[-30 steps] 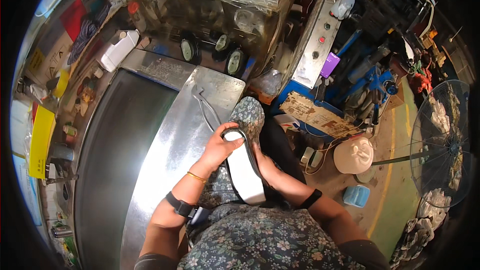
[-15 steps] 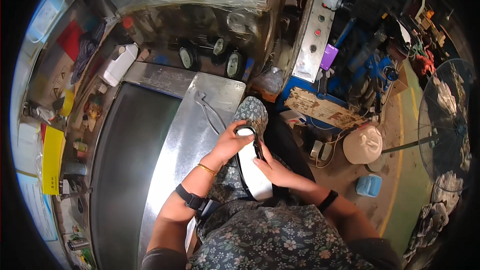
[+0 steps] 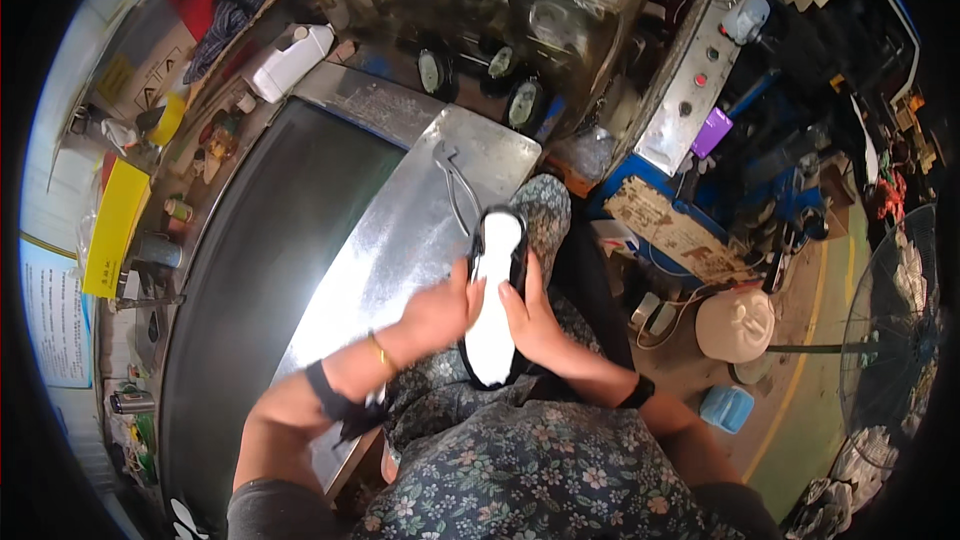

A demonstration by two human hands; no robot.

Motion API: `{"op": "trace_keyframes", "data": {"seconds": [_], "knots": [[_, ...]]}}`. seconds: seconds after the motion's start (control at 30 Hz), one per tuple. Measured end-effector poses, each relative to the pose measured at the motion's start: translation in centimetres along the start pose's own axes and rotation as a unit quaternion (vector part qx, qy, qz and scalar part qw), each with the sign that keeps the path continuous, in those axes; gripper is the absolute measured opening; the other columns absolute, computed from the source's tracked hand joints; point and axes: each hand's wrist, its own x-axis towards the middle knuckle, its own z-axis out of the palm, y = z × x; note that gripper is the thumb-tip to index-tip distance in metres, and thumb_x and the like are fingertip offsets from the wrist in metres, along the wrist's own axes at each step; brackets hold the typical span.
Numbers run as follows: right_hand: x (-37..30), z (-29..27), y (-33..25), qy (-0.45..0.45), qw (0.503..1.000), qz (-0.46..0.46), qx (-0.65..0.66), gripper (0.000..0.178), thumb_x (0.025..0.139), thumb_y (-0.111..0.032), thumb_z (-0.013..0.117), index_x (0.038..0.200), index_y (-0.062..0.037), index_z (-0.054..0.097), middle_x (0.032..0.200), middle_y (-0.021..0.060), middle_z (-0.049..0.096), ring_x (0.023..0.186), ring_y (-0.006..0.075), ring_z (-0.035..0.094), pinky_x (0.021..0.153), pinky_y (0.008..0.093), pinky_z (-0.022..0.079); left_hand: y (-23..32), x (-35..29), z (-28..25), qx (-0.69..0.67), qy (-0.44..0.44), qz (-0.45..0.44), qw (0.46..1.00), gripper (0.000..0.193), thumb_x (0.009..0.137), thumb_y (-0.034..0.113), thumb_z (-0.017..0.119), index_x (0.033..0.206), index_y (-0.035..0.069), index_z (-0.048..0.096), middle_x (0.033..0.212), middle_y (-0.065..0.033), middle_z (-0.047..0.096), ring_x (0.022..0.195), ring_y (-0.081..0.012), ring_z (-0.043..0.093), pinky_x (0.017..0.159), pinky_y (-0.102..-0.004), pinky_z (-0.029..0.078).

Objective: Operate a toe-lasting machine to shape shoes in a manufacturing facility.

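A shoe with a long white underside and a black rim lies lengthwise over my lap, its narrower end pointing away from me. My right hand grips its right side, thumb on the white face and fingers along the black edge. At the left edge, my left hand is closed on the shoe, thumb side against the rim; it is slightly blurred by motion. Long-handled metal pincers rest on the shiny metal table, just beyond the shoe.
Left of the metal table runs a dark conveyor belt. Several dark shoe-shaped pieces, one of them a dark oval piece, stand at its far end. A white jug lies beyond. To the right are a control panel, a beige container and a fan.
The shoe has turned more upright in view, its white face now fully showing. My left hand has slid from its far end down the left side. The view has shifted.
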Motion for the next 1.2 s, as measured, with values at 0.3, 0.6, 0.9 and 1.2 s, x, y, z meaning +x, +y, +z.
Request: {"op": "trace_keyframes", "data": {"seconds": [0.3,0.6,0.9,1.2], "knots": [[3.5,-4.7,3.4,-0.083,0.986,0.075,-0.124,0.066,0.102,-0.043,0.035,0.143,0.0082,0.031,0.141,0.0294,0.043,0.126,0.0401,0.048,0.105,0.0423,0.037,-1.9,3.9,-0.2,-0.305,-0.122,-0.216,0.919,0.072,0.101,0.053,0.021,0.089,-0.002,0.066,0.065,-0.0214,0.064,0.068,-0.039,0.066,0.073,-0.047,0.05],[10.6,-1.8,-4.0,0.093,0.932,-0.016,-0.35,0.03,0.098,-0.027,0.048,0.103,-0.0007,0.063,0.099,0.0243,0.066,0.09,0.0385,0.064,0.079,0.0451,0.05,1.8,9.6,-3.2,0.137,-0.036,-0.03,0.989,0.055,0.101,0.033,0.028,0.083,0.002,0.07,0.082,-0.0198,0.069,0.075,-0.0391,0.067,0.07,-0.047,0.053],[12.8,-4.2,2.7,-0.029,0.991,-0.004,0.129,0.031,0.105,-0.02,0.038,0.106,0.0041,0.058,0.096,0.0127,0.068,0.091,0.0215,0.067,0.083,0.0318,0.049,-1.7,-4.3,3.4,-0.528,-0.149,0.032,0.835,0.076,0.092,0.029,0.064,0.15,0.005,0.022,0.144,-0.0124,0.044,0.128,-0.0291,0.047,0.108,-0.0417,0.038],[12.8,-15.6,1.5,0.036,0.996,-0.074,-0.03,0.028,0.093,-0.018,0.064,0.114,0.0004,0.064,0.101,0.0108,0.07,0.094,0.0168,0.065,0.086,0.0293,0.05,-1.7,-3.4,-1.9,-0.755,-0.052,-0.131,0.641,0.085,0.082,-0.002,0.066,0.151,0.003,0.018,0.134,-0.013,0.053,0.119,-0.0289,0.055,0.101,-0.0377,0.045]]}}
